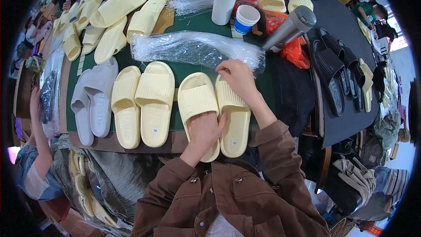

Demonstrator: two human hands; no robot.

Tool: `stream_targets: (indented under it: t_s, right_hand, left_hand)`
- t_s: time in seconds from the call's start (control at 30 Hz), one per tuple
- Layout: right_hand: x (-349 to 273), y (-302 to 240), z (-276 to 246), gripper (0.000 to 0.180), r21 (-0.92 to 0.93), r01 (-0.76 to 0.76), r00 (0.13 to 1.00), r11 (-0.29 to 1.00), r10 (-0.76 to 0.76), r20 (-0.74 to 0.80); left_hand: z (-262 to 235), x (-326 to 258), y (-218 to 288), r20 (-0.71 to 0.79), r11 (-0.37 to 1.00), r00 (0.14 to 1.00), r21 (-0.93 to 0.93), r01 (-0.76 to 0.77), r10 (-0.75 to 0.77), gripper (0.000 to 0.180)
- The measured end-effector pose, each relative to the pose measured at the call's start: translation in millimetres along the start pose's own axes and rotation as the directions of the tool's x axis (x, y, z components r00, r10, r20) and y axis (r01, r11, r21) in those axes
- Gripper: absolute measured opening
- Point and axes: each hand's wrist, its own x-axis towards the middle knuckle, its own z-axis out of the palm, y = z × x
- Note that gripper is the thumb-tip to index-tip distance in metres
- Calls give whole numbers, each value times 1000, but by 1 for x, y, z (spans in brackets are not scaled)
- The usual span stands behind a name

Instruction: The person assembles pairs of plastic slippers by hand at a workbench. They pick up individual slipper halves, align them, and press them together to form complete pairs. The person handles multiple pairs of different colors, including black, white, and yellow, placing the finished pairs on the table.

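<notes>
Directly before me lies a pair of pale yellow slippers, a left slipper and a right slipper. My left hand reaches under the left slipper's strap, its fingers hidden inside; the thumb lies by the right slipper's edge. Over the right slipper's toe, my right hand has its fingers bent and pinched together, and whatever thin thing they may hold is too small to tell. Just beyond the toes sits a bundle of clear plastic strands in a clear bag.
To the left stand another yellow pair and a grey pair. More yellow slippers pile up at far left. A white tumbler, a paper cup and a steel tumbler stand beyond. Black slippers lie right. A co-worker's arm is at left.
</notes>
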Motion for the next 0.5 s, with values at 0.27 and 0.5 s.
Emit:
stream_targets:
  t_s: [0.27,0.5]
  right_hand:
    - [22,-31,-8,25,503,-212,973,838,230,26]
    - [28,-16,24,25,174,205,976,963,-187,-113]
  left_hand:
    - [0,1,-1,5,999,1000,-53,10,-10,56]
    - [-11,3,5,155,988,986,-133,80,-59,62]
